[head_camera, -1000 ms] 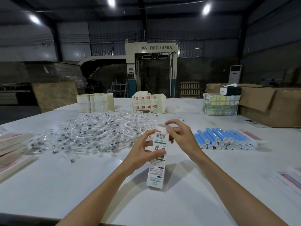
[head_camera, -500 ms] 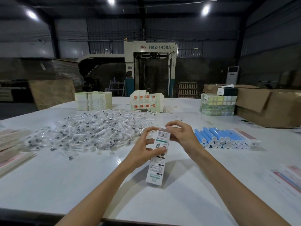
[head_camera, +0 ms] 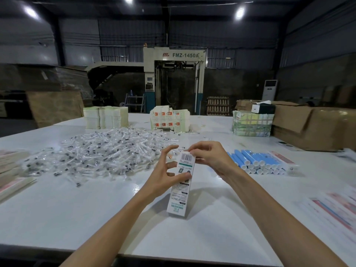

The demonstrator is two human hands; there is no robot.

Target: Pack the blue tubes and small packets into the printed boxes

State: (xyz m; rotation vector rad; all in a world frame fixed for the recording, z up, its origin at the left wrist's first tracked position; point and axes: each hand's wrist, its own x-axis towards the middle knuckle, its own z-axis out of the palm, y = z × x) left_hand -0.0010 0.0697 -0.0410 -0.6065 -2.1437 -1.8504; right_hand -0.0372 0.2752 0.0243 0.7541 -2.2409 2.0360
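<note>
Printed box (head_camera: 180,186) upright on tabletop (head_camera: 77,209). Left hand (head_camera: 167,177) grips its side; right hand (head_camera: 209,158) has now pressed the top flap shut. Packing nearly complete.

flat cartons (head_camera: 337,214) — blurred, cut off right | box (head_camera: 180,189) top — hidden by hands

Glossy white table (head_camera: 57,218), matt printed card box (head_camera: 181,189), clear plastic packets (head_camera: 100,155), smooth blue tubes (head_camera: 256,158).
</note>
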